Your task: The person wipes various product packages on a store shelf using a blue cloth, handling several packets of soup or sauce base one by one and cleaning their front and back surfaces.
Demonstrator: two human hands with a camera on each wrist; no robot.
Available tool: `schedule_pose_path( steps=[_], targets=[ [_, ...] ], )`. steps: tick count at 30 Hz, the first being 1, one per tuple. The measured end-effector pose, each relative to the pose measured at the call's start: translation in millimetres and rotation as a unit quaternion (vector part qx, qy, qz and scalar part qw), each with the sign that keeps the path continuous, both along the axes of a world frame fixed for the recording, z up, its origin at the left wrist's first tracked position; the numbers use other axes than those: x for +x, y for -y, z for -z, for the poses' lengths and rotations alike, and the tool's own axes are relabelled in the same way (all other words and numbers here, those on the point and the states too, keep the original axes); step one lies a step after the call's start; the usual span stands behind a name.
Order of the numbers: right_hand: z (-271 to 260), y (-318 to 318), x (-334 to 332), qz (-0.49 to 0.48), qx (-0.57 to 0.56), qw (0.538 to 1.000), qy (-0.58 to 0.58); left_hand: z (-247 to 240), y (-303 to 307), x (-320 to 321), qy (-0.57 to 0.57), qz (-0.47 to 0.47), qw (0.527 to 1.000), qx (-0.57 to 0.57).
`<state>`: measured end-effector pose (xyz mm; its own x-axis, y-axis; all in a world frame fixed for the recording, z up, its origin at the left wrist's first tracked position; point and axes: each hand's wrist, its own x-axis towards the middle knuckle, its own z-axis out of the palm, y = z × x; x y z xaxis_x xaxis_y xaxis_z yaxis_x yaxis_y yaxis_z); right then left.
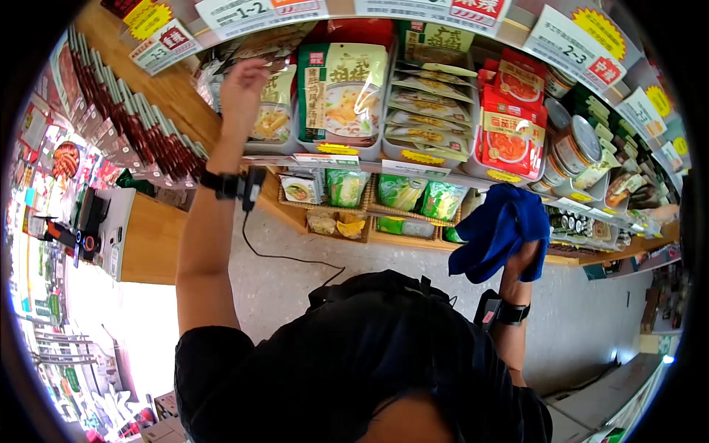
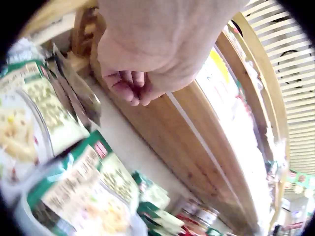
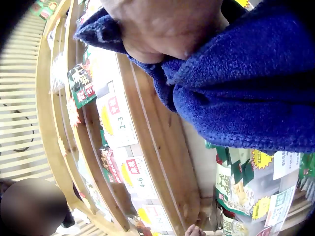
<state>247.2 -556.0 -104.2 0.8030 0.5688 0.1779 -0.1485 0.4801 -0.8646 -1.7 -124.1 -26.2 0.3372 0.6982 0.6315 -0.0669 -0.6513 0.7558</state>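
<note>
**Reaching far, gripping near**

The bare left arm (image 1: 203, 258) comes out of a short black sleeve (image 1: 214, 354) and stretches far forward, almost straight. The bare left hand (image 1: 244, 92) is at its end, empty, with fingers loosely bent. The bare right arm (image 1: 511, 347) reaches less far. The bare right hand (image 1: 526, 255) grips, its fingers mostly hidden.

Packets (image 2: 88, 189) and a wooden board (image 2: 167, 135) flank a narrow open strip (image 2: 118, 132).
</note>
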Motion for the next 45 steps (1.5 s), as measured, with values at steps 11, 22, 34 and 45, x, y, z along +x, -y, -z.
schedule_pose_path(
  steps=[11,22,34,45],
  targets=[
    [-8.8,17.4,-4.3,-0.042,0.034,0.995,-0.081,57.6,156.9,116.1,-0.385,0.214,0.844,0.306],
    [1.5,48.0,2.8,0.008,0.027,0.995,-0.097,65.6,157.7,145.4,-0.469,0.12,0.75,0.45],
    [-23.9,30.3,-4.3,-0.037,0.023,0.996,0.077,-17.4,189.0,125.1,-0.33,0.124,0.898,0.265],
    [-90.5,-32.8,-24.9,0.067,-0.111,0.952,0.277,-79.3,250.2,90.2,-0.18,0.264,0.927,0.197]
  ],
)
